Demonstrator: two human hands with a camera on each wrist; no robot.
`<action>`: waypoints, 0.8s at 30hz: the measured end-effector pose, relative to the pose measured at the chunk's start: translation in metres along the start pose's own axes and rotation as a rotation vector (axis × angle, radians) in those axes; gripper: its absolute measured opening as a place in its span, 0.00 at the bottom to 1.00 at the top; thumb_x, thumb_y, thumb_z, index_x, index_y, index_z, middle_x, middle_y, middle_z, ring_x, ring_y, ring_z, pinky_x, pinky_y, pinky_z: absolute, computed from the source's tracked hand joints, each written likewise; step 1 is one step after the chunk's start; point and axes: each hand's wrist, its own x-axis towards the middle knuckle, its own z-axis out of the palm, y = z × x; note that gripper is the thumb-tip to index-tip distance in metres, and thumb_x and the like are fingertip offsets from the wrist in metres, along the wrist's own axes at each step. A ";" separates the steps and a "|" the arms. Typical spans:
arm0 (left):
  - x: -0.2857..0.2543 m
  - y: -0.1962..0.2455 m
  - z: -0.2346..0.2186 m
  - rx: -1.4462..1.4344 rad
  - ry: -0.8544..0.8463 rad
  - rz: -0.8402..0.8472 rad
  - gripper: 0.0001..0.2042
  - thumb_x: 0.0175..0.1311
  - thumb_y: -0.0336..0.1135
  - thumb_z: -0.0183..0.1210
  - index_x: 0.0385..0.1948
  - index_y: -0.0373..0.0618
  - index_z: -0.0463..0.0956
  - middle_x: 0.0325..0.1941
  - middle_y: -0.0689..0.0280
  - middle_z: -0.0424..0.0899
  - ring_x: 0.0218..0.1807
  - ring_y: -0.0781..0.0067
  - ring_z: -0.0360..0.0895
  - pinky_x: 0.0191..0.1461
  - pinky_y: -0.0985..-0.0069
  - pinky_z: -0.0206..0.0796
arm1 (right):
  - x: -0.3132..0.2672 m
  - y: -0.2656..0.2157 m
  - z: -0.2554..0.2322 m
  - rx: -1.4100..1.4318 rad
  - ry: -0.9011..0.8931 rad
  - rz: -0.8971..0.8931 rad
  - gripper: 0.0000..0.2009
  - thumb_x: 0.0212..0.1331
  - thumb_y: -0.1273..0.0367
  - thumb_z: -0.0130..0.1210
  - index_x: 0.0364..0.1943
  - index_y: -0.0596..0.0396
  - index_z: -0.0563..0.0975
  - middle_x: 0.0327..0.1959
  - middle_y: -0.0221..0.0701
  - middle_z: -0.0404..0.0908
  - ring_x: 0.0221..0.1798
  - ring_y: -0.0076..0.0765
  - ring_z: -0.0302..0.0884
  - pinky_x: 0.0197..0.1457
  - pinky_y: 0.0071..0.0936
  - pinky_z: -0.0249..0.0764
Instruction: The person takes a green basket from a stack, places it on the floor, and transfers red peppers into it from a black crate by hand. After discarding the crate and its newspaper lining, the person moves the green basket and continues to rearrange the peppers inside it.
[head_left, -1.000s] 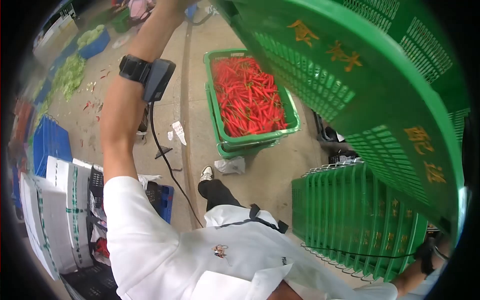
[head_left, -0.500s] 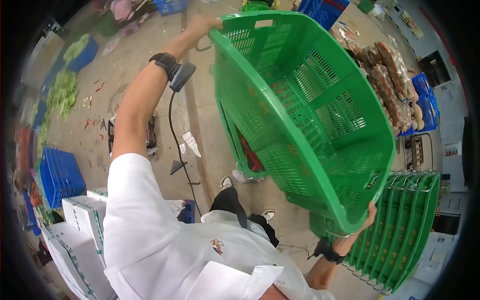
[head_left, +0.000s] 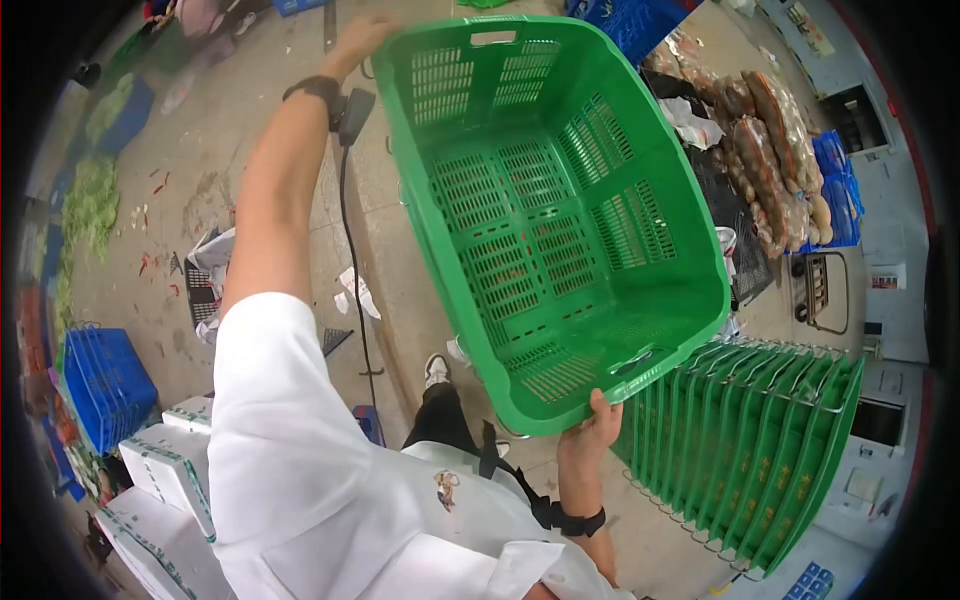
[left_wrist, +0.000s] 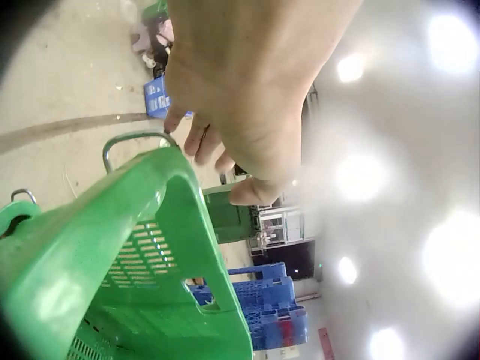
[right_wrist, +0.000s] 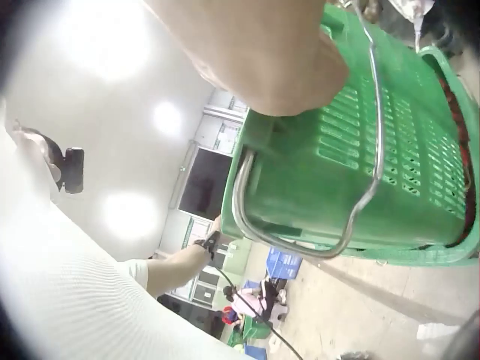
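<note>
The green basket (head_left: pixel 640 285) is in front of the person, its opening turned up toward the head and nothing lying inside. The right hand (head_left: pixel 592 432) grasps its near rim, with the thumb over the edge. The left hand (left_wrist: pixel 232 105) holds nothing; its fingers hang loose beside the far left corner, close to a wire handle (left_wrist: pixel 146 136), and I cannot tell if they touch. From the right wrist, one sees a lower basket (right_wrist: pixel 442 257) with red contents (right_wrist: pixel 459 135) under the green basket. To the right, nested baskets (head_left: pixel 740 450) stand near. The step in hand seems to be setting the green basket upon the lower basket; whether its weight already rests there, I cannot tell. The next move probably calls for matching the corners and settling it gently, so that the red contents are not pressed; the right hand should let go only after it sits stable.
</note>
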 end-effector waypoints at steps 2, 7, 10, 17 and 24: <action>-0.024 -0.004 0.005 -0.018 0.023 -0.160 0.29 0.53 0.47 0.61 0.54 0.36 0.72 0.53 0.52 0.77 0.56 0.61 0.72 0.58 0.72 0.62 | -0.004 -0.002 -0.012 -0.047 -0.109 0.039 0.13 0.58 0.77 0.50 0.47 0.58 0.71 0.40 0.26 0.77 0.39 0.22 0.75 0.38 0.21 0.74; -0.116 0.048 0.018 -0.367 0.022 -0.499 0.42 0.51 0.52 0.62 0.66 0.36 0.56 0.67 0.46 0.61 0.67 0.54 0.60 0.67 0.63 0.53 | 0.021 -0.009 -0.043 -0.141 -0.099 0.118 0.13 0.61 0.72 0.54 0.49 0.56 0.70 0.42 0.26 0.77 0.40 0.21 0.74 0.36 0.21 0.72; -0.167 0.121 0.031 -0.405 -0.045 -0.677 0.39 0.51 0.47 0.63 0.63 0.33 0.59 0.64 0.47 0.65 0.64 0.55 0.65 0.66 0.63 0.55 | 0.020 -0.025 -0.044 -0.224 -0.210 0.163 0.17 0.63 0.64 0.56 0.52 0.56 0.70 0.46 0.28 0.78 0.46 0.25 0.76 0.39 0.28 0.74; -0.180 0.097 0.068 -0.723 -0.013 -0.552 0.14 0.48 0.23 0.56 0.40 0.34 0.75 0.37 0.59 0.79 0.37 0.67 0.77 0.36 0.69 0.70 | 0.038 -0.040 -0.059 -0.365 -0.299 0.318 0.19 0.65 0.57 0.53 0.49 0.59 0.72 0.46 0.31 0.78 0.44 0.27 0.76 0.43 0.28 0.72; -0.162 0.107 0.072 -0.473 -0.066 -0.528 0.11 0.46 0.24 0.54 0.34 0.34 0.73 0.31 0.60 0.78 0.31 0.67 0.77 0.29 0.70 0.69 | 0.038 -0.049 -0.047 -0.388 -0.302 0.340 0.25 0.64 0.53 0.52 0.52 0.63 0.70 0.53 0.38 0.74 0.55 0.37 0.73 0.48 0.40 0.75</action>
